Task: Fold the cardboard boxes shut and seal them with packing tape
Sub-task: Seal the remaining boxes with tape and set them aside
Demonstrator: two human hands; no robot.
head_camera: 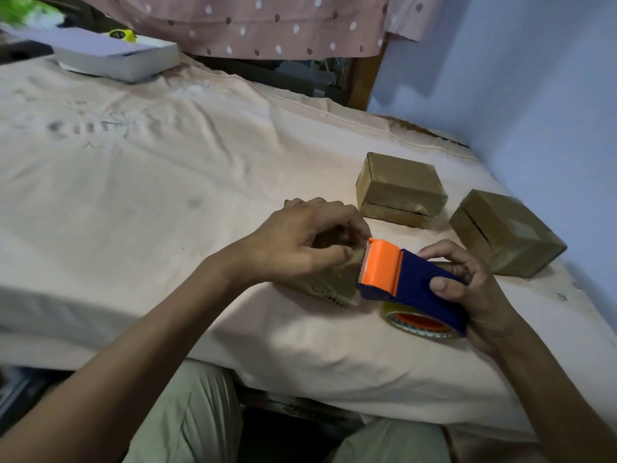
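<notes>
Fingers (337,253) of the left hand (300,242) pinch tape at the box (329,285) — right hand (474,289) grips dispenser (410,282).

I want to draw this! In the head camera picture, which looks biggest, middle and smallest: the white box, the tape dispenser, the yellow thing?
1. White box, though it lies farthest away.
2. Tape dispenser: similar in looks, but nearer the camera, so unsure.
3. Yellow thing, plainly smallest.

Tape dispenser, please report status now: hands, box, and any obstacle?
Right hand grips tape dispenser. Left hand holds box, fingers at the cutter. Two taped boxes stand beyond, not blocking.
</notes>
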